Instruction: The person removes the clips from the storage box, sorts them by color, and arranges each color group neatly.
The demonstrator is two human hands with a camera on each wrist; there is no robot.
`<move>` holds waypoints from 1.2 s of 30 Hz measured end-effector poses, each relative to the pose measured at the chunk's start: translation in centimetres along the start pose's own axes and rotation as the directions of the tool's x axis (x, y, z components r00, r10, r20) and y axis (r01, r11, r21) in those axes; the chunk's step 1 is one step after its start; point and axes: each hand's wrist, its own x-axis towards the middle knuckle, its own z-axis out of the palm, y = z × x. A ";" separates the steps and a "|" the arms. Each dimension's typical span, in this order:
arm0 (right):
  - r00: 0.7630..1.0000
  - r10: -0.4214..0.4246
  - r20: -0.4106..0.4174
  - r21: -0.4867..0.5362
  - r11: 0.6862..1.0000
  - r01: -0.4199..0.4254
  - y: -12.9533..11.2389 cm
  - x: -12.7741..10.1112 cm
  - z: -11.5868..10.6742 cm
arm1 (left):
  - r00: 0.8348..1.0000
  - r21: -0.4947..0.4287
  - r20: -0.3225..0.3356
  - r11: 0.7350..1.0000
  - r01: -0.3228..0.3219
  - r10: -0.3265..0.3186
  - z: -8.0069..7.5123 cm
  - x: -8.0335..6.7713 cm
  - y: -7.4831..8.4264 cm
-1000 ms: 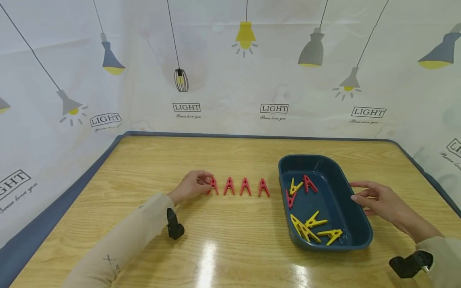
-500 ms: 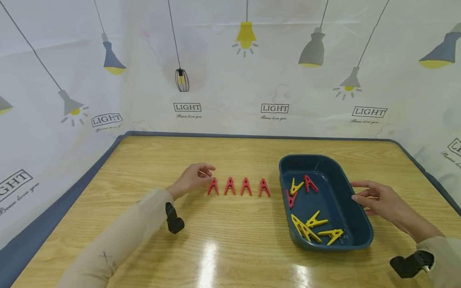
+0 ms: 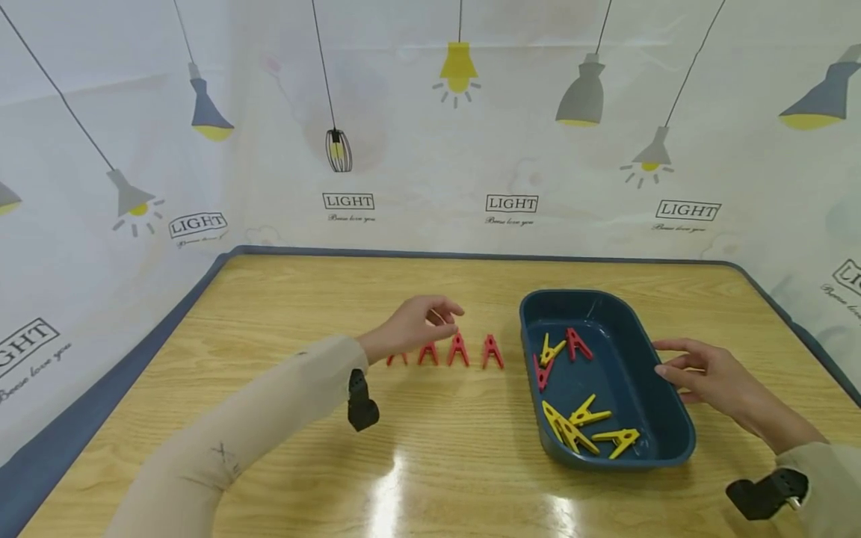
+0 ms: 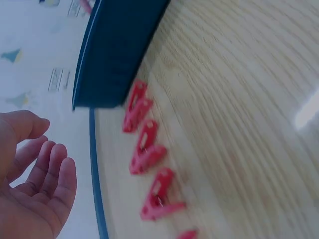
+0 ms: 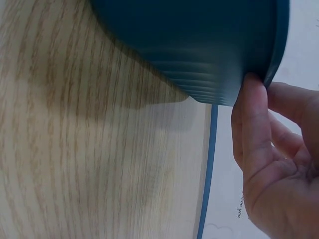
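The left hand [image 3: 415, 329] is held empty with fingers loosely spread above a row of four red pegs [image 3: 445, 351] on the table [image 3: 269, 336]; since half a second ago it has been moved rightwards along the row. The right hand [image 3: 706, 373] is rested with relaxed fingers against the tray [image 3: 666, 418], where two red pegs [image 3: 577, 342] and four yellow pegs [image 3: 581, 426] are counted. The thumb pressed to the tray wall is shown only by the right wrist view.

Empty left hand [image 4: 30, 184] with relaxed fingers, row of red clothespins [image 4: 147, 154] on wooden table [image 4: 234, 114], blue tray [image 4: 117, 50] beyond
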 end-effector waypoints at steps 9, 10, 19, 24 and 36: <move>1.000 0.002 -0.004 0.001 1.000 -0.002 -0.1 0.0 0.1 | 0.978 0.046 0.137 0.985 -0.167 0.159 2.9 1.5 4.6; 1.000 0.001 -0.001 0.004 1.000 -0.001 -0.1 0.1 0.0 | 0.974 0.051 0.152 0.983 -0.179 0.170 3.3 1.6 5.0; 1.000 -0.003 0.002 0.017 1.000 0.003 0.0 0.1 -0.2 | 0.954 0.109 0.239 0.971 -0.214 0.184 6.0 3.0 8.2; 1.000 -0.007 -0.002 0.012 1.000 0.007 0.1 0.0 -0.3 | 0.941 0.108 0.247 0.959 -0.264 0.231 6.9 4.3 9.5; 1.000 -0.016 0.003 0.024 1.000 0.016 0.2 0.0 0.0 | 0.973 0.150 0.219 0.983 -0.107 0.072 9.6 8.7 8.9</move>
